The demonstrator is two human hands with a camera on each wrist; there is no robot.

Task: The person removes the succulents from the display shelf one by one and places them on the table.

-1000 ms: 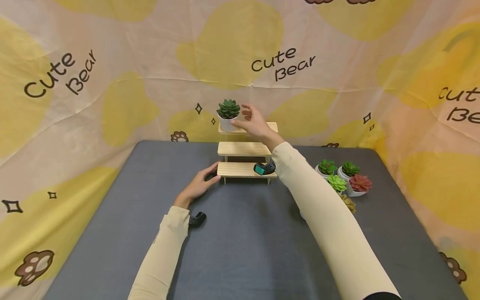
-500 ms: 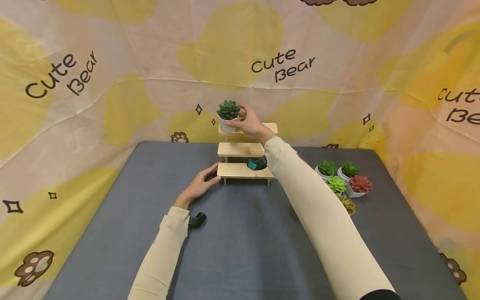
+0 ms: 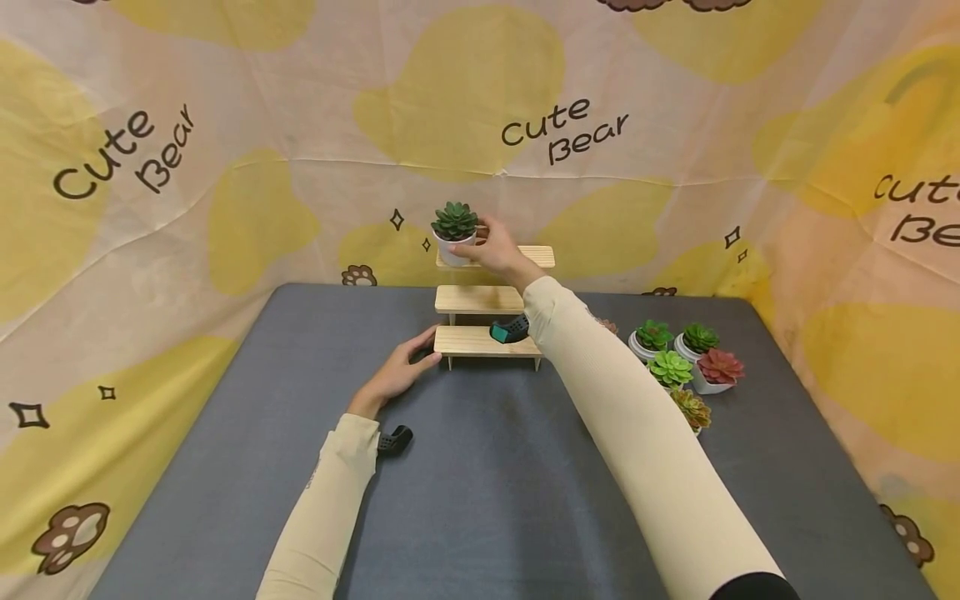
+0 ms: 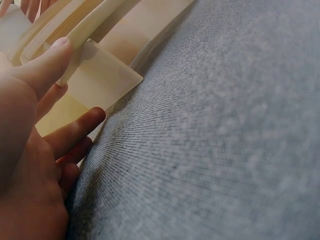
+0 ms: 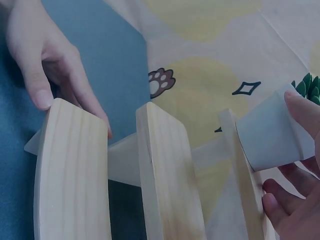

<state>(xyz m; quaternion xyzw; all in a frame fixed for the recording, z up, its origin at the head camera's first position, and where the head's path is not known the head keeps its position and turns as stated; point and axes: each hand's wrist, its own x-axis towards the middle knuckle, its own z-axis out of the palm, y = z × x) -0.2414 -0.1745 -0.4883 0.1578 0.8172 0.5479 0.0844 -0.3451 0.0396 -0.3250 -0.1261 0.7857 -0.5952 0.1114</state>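
Observation:
A three-step wooden display stand [image 3: 493, 340] stands at the far middle of the table. On the left end of its top step sits a dark green succulent [image 3: 454, 220] in a white pot [image 5: 272, 132]. My right hand [image 3: 497, 248] holds that pot from the right, its thumb on the near side by the rim and its other fingers partly hidden behind. At the left end of the lowest step, my left hand [image 3: 401, 367] grips the board, thumb at the front corner and a finger at the back edge, as the right wrist view shows.
Several potted succulents cluster on the right of the table: red [image 3: 721, 367], light green [image 3: 671, 367], dark green [image 3: 701, 337] and yellowish [image 3: 692, 408] among them. The right sleeve partly hides the group. A patterned cloth [image 3: 465, 92] hangs behind the grey table [image 3: 480, 500].
My right hand has moved slightly left and its fingers have closed in around the pot. The pot has shifted slightly left along the top step. My left hand has stayed in place.

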